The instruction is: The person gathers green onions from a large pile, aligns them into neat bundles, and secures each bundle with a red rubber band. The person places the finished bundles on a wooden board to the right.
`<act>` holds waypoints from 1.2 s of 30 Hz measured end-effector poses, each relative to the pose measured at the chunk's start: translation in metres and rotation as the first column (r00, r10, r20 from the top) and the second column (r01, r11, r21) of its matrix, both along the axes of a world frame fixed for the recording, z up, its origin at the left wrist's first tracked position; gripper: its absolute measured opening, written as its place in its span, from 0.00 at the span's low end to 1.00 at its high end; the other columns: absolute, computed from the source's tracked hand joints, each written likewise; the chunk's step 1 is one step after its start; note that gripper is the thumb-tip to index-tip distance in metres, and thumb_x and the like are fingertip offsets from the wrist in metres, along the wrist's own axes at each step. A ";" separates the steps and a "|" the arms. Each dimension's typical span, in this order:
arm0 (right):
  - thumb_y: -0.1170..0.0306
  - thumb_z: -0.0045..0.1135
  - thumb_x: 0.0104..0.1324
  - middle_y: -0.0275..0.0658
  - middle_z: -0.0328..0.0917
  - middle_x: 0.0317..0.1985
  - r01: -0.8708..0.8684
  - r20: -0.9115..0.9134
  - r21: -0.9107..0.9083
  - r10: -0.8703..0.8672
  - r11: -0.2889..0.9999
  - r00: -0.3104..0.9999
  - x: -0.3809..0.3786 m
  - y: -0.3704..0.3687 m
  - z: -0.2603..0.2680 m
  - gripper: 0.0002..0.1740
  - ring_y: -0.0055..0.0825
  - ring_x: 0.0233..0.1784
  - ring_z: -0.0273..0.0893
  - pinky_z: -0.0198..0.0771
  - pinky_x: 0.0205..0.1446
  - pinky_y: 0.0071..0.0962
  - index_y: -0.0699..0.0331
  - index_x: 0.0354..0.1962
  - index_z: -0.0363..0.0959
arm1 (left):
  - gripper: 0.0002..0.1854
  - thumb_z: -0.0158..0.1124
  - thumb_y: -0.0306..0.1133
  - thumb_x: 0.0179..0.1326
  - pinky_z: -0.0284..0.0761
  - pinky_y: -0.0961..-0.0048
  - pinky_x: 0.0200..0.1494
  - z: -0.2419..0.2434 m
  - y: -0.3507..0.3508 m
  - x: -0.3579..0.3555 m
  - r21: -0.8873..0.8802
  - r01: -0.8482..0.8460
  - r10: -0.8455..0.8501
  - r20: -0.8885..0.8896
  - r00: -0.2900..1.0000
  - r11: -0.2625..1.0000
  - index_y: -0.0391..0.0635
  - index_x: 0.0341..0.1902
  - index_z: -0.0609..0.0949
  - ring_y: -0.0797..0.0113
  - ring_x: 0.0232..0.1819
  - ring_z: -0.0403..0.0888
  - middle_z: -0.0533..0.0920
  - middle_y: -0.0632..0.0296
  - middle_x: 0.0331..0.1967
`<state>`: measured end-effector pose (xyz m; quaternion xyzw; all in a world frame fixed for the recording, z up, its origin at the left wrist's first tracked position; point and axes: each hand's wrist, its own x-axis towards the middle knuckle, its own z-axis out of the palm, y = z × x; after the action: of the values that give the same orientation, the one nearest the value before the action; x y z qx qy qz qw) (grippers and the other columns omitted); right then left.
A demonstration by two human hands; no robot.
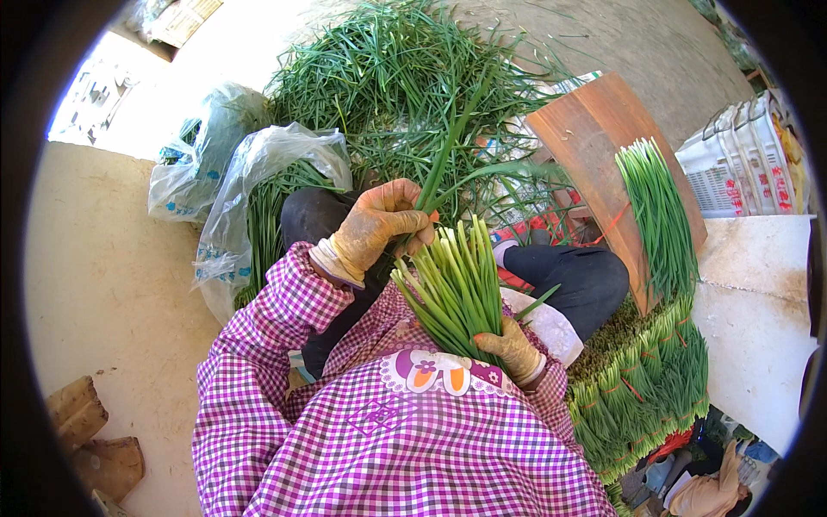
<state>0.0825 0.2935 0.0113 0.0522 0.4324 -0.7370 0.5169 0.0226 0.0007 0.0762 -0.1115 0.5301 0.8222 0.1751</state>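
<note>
My left hand, in a stained work glove, pinches a few long green chive leaves that point up and away from me. Below it, my right hand, also gloved, grips a thick bunch of garlic chives against my apron. The pale cut ends of this bunch fan out towards my left hand, whose lower fingers are close to them; whether they touch is unclear. On a wooden board to the right lies another neat bunch of chives, its white ends facing away.
A large heap of loose chive leaves spreads ahead. Plastic bags with greens stand at left. Several tied bundles are stacked at right, near a white plastic crate bearing writing. Another person appears at lower right.
</note>
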 end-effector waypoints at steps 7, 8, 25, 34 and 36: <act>0.65 0.69 0.61 0.42 0.76 0.56 0.003 0.008 -0.027 -0.002 1.000 1.000 0.000 0.000 0.004 0.35 0.30 0.57 0.75 0.70 0.62 0.30 0.70 0.62 0.66 | 0.05 0.61 0.22 0.63 0.63 0.84 0.15 -0.010 -0.063 -0.031 -0.209 -0.136 0.133 -0.027 0.991 0.968 0.42 0.40 0.76 0.79 0.16 0.73 0.83 0.58 0.26; 0.65 0.69 0.61 0.42 0.76 0.56 0.012 0.003 -0.014 -0.012 1.000 1.000 0.001 0.000 0.004 0.35 0.30 0.57 0.75 0.69 0.62 0.29 0.70 0.62 0.66 | 0.05 0.61 0.23 0.63 0.65 0.83 0.17 -0.013 -0.074 -0.039 -0.330 -0.132 0.122 -0.050 0.991 0.935 0.41 0.41 0.77 0.78 0.17 0.73 0.84 0.57 0.28; 0.64 0.71 0.58 0.42 0.75 0.57 0.008 0.049 0.028 -0.010 1.000 0.999 0.002 -0.005 0.008 0.39 0.32 0.58 0.74 0.69 0.63 0.32 0.68 0.63 0.64 | 0.11 0.70 0.37 0.56 0.73 0.63 0.30 -0.023 -0.017 0.042 -0.936 -0.132 -0.621 -0.317 0.717 0.325 0.42 0.29 0.81 0.57 0.28 0.78 0.77 0.58 0.23; 0.67 0.69 0.61 0.41 0.76 0.57 0.013 0.056 -0.006 -0.013 1.000 0.998 0.003 -0.004 0.012 0.34 0.29 0.58 0.74 0.69 0.63 0.29 0.69 0.62 0.65 | 0.08 0.65 0.38 0.56 0.75 0.63 0.39 -0.009 -0.044 0.010 -0.893 -0.316 -0.399 -0.175 0.900 -0.321 0.49 0.35 0.81 0.58 0.37 0.80 0.79 0.61 0.29; 0.68 0.69 0.61 0.41 0.76 0.57 0.013 0.069 0.013 -0.014 1.000 0.998 0.002 -0.004 0.010 0.34 0.29 0.57 0.74 0.69 0.63 0.29 0.69 0.62 0.65 | 0.08 0.65 0.36 0.55 0.74 0.60 0.44 0.000 -0.040 0.007 -0.896 -0.361 -0.389 -0.246 0.888 -0.258 0.48 0.37 0.81 0.56 0.41 0.79 0.80 0.60 0.32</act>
<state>0.0843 0.2894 0.0212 0.0838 0.4185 -0.7354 0.5264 0.0295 -0.0397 0.0766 -0.0002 0.9923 0.0653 -0.1052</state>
